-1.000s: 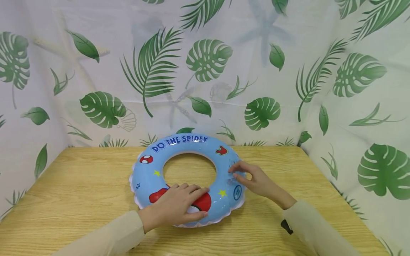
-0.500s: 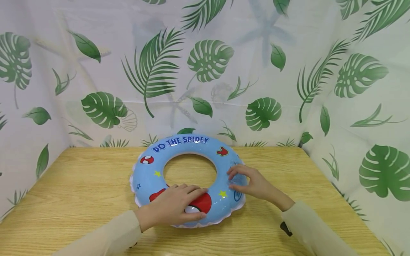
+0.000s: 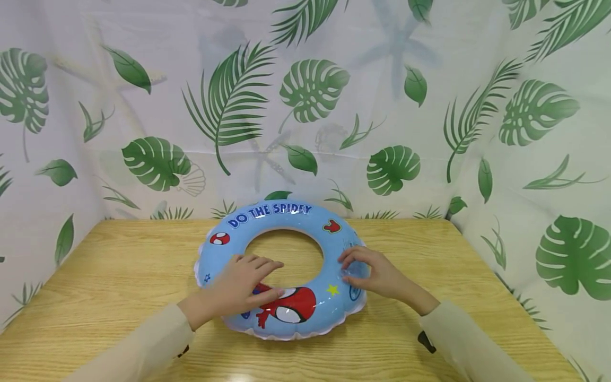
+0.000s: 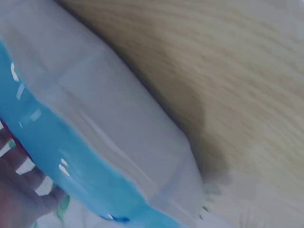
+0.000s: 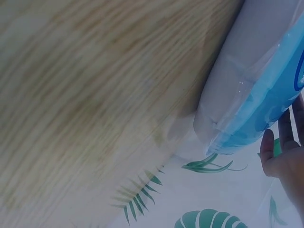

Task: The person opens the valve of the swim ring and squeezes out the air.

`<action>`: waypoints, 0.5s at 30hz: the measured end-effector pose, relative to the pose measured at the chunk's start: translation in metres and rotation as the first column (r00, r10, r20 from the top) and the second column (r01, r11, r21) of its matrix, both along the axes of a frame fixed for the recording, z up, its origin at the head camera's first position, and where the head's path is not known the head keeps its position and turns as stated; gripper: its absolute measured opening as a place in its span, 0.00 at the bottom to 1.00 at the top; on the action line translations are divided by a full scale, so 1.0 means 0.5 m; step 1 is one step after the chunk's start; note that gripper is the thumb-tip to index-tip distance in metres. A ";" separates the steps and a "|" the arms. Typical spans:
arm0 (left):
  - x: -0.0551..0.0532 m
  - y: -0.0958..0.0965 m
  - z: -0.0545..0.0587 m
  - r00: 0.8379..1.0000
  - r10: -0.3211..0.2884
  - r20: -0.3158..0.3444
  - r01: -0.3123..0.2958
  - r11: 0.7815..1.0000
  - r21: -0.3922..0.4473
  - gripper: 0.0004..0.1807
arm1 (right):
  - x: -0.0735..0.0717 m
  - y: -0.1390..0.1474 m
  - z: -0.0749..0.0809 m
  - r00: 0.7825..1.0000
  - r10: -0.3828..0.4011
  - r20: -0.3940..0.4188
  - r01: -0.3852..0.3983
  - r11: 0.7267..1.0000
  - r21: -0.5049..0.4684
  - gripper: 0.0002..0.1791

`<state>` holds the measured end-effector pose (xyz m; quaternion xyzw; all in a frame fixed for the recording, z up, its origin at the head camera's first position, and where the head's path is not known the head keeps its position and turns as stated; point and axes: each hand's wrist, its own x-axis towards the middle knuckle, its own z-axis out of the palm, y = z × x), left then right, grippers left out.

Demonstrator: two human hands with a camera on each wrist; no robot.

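A light blue inflatable swim ring (image 3: pixel 329 307) with a red cartoon figure (image 3: pixel 299 303) and "DO THE SPIDEY" lettering (image 3: pixel 269 209) lies on the table. Over its near-left part is my left hand (image 3: pixel 234 286), fingers extended, hiding some of the print; contact is hard to judge. At the ring's right side, my right hand (image 3: pixel 379 273) rests with thumb and fingers bent and apart, around a clear patch near a round blue mark. The right wrist view has the hand (image 5: pixel 285 156) at the ring's edge (image 5: pixel 266 102). The left wrist view shows the ring's pale underside (image 4: pixel 109 99).
The wood-grain table (image 3: pixel 119 276) extends on both sides of the ring. A white curtain (image 3: pixel 334 175) with green leaf prints hangs behind it and along both sides. Dark straps show beneath both sleeves.
My left hand has moved left across the ring, uncovering more of the red figure. My right thumb and fingers, close together a second ago, have spread apart. The ring stays put.
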<state>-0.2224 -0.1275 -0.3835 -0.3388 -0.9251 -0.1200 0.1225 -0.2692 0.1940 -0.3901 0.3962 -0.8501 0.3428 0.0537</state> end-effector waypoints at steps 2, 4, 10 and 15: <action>-0.011 -0.014 0.002 0.997 0.071 -0.025 -0.071 0.997 0.015 0.31 | 0.003 -0.004 0.003 1.000 0.002 -0.021 -0.002 1.000 0.004 0.09; -0.024 -0.028 0.003 0.989 0.140 -0.045 -0.139 0.990 0.026 0.31 | 0.011 -0.011 0.012 0.999 0.014 -0.049 -0.014 1.000 0.001 0.09; -0.057 -0.066 -0.007 0.954 0.289 -0.072 -0.289 0.957 0.012 0.32 | 0.042 -0.028 0.050 0.999 0.021 -0.045 -0.021 1.000 0.000 0.09; -0.077 -0.083 -0.014 0.929 0.371 0.014 -0.371 0.928 0.027 0.35 | 0.049 -0.032 0.057 1.000 0.000 -0.024 0.001 1.000 0.006 0.08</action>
